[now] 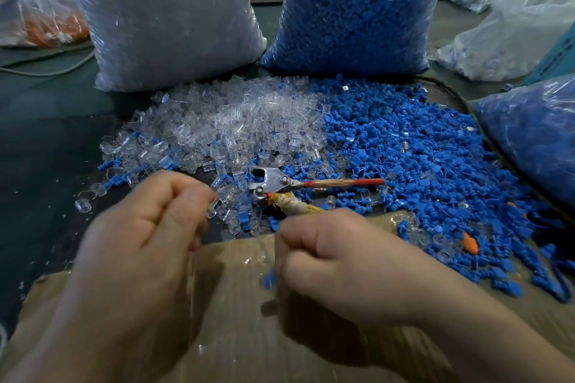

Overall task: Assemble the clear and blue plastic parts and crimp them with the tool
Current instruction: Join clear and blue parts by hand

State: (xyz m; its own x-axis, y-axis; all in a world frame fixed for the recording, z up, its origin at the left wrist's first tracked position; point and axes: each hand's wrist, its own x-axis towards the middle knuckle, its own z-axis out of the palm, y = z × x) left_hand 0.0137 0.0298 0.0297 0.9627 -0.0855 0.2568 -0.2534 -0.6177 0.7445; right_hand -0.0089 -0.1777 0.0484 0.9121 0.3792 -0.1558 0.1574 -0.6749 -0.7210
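Observation:
A heap of clear plastic parts [224, 127] lies at the centre left of the table, and a heap of blue plastic parts [413, 146] spreads to its right. The metal crimp tool [280, 185] with a red handle and a tape-wrapped handle lies between the heaps, just beyond my hands. My left hand [146, 227] pinches a clear part [213, 208] at its fingertips. My right hand [336, 261] is curled and holds a blue part [270, 280] that peeks out below the fingers. Both hands hover over a brown cardboard sheet [236, 314].
A big bag of clear parts [161, 15] and a big bag of blue parts [351, 9] stand upright behind the heaps. Another blue bag [535, 134] lies at the right edge. White bags [516, 25] sit at the back right. An orange piece [469, 242] lies among the blue parts.

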